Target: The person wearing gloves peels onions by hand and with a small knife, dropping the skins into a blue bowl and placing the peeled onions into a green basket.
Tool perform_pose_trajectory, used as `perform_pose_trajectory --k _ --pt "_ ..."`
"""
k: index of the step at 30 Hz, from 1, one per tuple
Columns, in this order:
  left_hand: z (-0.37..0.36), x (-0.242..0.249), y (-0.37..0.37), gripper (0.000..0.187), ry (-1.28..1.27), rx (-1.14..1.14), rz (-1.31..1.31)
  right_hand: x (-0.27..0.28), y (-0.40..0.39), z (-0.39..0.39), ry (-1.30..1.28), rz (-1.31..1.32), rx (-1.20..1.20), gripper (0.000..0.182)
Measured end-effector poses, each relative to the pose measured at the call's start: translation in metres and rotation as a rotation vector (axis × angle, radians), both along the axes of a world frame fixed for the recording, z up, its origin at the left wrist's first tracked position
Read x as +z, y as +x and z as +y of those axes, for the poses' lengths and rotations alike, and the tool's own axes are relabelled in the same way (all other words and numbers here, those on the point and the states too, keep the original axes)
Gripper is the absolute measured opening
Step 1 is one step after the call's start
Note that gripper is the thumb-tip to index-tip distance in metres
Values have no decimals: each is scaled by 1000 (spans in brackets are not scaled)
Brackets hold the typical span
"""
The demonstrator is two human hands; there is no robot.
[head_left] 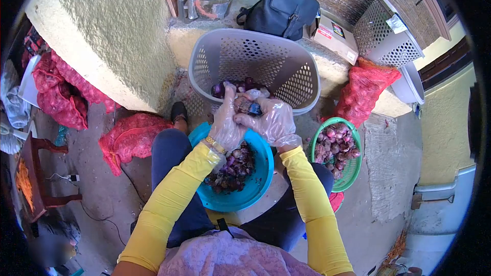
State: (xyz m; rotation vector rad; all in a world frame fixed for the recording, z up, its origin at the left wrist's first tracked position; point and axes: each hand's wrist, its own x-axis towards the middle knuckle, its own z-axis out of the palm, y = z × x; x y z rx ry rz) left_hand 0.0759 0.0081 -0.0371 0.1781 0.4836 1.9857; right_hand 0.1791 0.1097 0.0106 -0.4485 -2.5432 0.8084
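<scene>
Both hands wear thin clear plastic gloves and meet above the person's lap, closed together around one red onion [249, 106]. The left hand [225, 122] grips it from the left side, thumb pointing up toward the basket, with a gold watch band at the wrist. The right hand [273, 121] curls over it from the right, fingers wrapped close; a small dark blue object shows between the fingers, too hidden to identify. Yellow sleeves cover both forearms.

The onion is held just over the far rim of a blue plastic bowl [258, 176] resting on the person's lap, which holds a heap of dark onion skins and trimmings [231, 169]. Directly beyond the hands, a grey perforated laundry basket [286, 71] leans against a concrete ledge [327, 64], with a few purple onions [230, 88] lying at its bottom. To the right, on the floor, a green mesh basket [353, 171] is filled with peeled onions [335, 145]. Red net sacks [130, 138] lie on the floor to the left and another [365, 89] slumps against the ledge on the right. On the ledge stand a dark backpack [284, 7], a cardboard box [335, 36] and a second grey basket [386, 30], tipped on its side.
</scene>
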Motion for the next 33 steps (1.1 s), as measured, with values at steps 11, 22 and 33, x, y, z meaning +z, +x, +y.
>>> perform_pose_trajectory --k 11,22,33 --pt "4 -7 1 82 -64 201 0 -23 -7 -13 -49 -72 -8 50" --pt "-12 8 -21 59 -83 90 -152 13 17 7 42 14 209 48" --pt "-25 17 -37 32 39 24 -47 22 25 2 189 -82 355 54"
